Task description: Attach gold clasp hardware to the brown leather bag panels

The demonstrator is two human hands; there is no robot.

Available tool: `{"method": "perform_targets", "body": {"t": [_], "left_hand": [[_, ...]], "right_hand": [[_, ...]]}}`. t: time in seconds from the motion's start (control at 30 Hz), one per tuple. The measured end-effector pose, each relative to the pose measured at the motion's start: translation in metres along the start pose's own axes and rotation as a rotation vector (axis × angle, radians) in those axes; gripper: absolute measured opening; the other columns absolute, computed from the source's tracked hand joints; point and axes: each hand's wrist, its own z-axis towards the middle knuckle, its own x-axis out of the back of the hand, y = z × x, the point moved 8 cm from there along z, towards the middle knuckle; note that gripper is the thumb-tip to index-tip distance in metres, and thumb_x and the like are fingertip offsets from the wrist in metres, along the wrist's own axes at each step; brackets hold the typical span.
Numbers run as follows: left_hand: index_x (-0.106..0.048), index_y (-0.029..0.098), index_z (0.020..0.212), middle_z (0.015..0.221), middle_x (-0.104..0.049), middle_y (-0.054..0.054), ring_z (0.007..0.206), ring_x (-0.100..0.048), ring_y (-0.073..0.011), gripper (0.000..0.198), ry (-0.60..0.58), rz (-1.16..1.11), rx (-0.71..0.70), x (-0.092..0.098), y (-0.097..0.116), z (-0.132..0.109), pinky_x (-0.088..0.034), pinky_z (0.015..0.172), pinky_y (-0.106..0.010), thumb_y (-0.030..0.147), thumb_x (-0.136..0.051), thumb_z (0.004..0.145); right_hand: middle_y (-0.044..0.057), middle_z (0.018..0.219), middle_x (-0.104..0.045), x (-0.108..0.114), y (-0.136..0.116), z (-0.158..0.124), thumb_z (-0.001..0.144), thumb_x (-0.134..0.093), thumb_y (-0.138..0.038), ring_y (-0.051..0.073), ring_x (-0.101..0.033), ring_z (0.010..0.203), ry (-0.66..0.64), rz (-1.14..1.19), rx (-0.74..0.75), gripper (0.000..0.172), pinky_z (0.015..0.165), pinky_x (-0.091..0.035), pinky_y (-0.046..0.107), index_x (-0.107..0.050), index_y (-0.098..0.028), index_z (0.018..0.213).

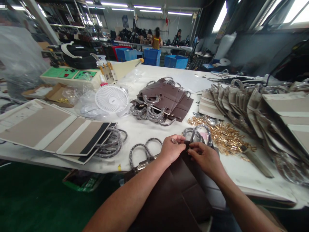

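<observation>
My left hand (172, 149) and my right hand (204, 157) meet at the top edge of a dark brown bag panel (178, 190) that lies over the table's near edge toward me. Both hands have their fingers pinched on the panel's top, where a plastic-wrapped grey handle (198, 132) is fixed. A small metal fitting seems to sit between the fingertips; it is too small to name. Loose wrapped handles (142, 154) lie just left of my left hand. A heap of small gold metal fittings (224, 135) lies right of my hands.
On the white table (145, 132) are a stack of brown panels with handles (166, 98), a small white fan (112, 98), beige striped panels (50, 129) at left and many beige bags (265, 109) at right. A grey-handled tool (257, 161) lies by the fittings. People work far behind.
</observation>
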Motion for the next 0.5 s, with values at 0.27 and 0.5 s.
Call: {"method": "perform_targets", "body": {"t": [0.27, 0.5], "left_hand": [[-0.078, 0.015, 0.094, 0.082, -0.077, -0.003, 0.074, -0.068, -0.0138, 0.025, -0.006, -0.002, 0.023, 0.001, 0.000, 0.001, -0.051, 0.072, -0.024, 0.008, -0.072, 0.070], [-0.079, 0.017, 0.091, 0.083, -0.077, -0.002, 0.076, -0.069, -0.0148, 0.025, 0.010, 0.003, -0.007, 0.000, 0.002, -0.002, -0.051, 0.072, -0.024, 0.007, -0.071, 0.070]], "right_hand": [[0.000, 0.072, -0.076, 0.005, -0.011, 0.006, 0.084, -0.067, -0.040, 0.020, -0.072, 0.061, -0.045, 0.002, -0.017, 0.022, 0.061, -0.054, 0.031, -0.073, -0.025, 0.098], [0.000, 0.071, -0.075, 0.000, -0.013, 0.014, 0.085, -0.067, -0.038, 0.022, -0.071, 0.059, -0.015, -0.061, 0.025, 0.015, 0.058, -0.054, 0.032, -0.071, -0.026, 0.093]]}}
